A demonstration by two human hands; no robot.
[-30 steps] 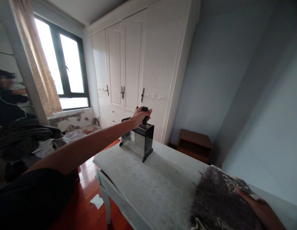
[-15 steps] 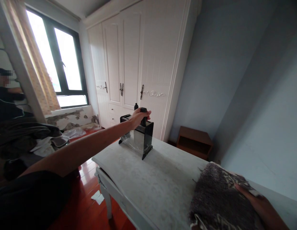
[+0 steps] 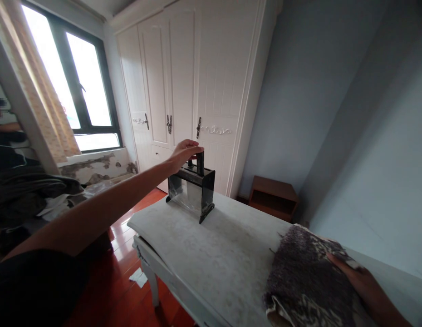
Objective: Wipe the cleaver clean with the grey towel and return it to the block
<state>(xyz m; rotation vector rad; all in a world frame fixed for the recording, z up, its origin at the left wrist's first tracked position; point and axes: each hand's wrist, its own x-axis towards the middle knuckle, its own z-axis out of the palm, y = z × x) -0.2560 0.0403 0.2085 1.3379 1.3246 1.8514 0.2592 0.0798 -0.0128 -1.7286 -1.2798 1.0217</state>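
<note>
On the far part of the white table [image 3: 228, 259] stands a black-framed box with clear sides [image 3: 187, 193]. Two black upright cylinder-like pieces rise from its top, the nearer one [image 3: 200, 164] plainly in sight and the other partly behind my hand. My left hand [image 3: 184, 153] reaches over these pieces, fingers stretched and apart, touching or just above their tops. At the near right, my right hand [image 3: 360, 277] grips a folded dark brown-purple towel [image 3: 306, 272] with pale patterning. Its thumb lies on top of the towel; the other fingers are hidden.
A white wardrobe [image 3: 184, 77] stands behind the table, with a low brown cabinet [image 3: 274, 197] to its right. Left are a window [image 3: 91, 81], a curtain [image 3: 37, 81], piled dark clothes [image 3: 34, 186] and another person [image 3: 7, 141]. White paper [image 3: 138, 277] lies on the red floor.
My left hand has loosened from around the nearer black piece and shifted up and left, with its fingers extended. My right hand stays on the towel. The view has shifted slightly.
</note>
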